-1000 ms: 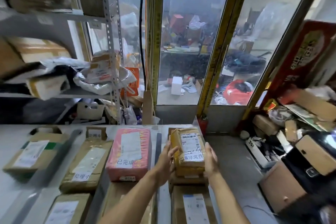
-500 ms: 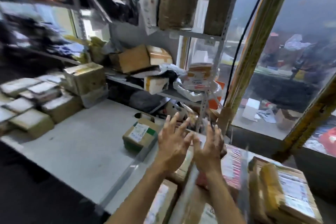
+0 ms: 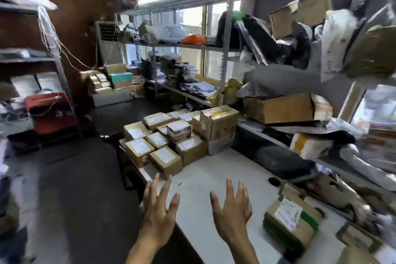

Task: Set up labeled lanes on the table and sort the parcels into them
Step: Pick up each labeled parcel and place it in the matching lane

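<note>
two hands — left hand (image 3: 157, 212) and right hand (image 3: 232, 210) — hang over the white table (image 3: 205, 180), fingers spread, holding nothing. small cardboard parcels (image 3: 169, 139) sit piled at its far end — stiff, probably light; grab one by its sides.

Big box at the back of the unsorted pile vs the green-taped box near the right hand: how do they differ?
The big box stands against the pile of small parcels; the green-taped box lies alone on the table. The big box is taller and plain brown; the green-taped box is lower, with a green band beside its label. Both are cardboard with white labels, and neither hand touches them.
</note>
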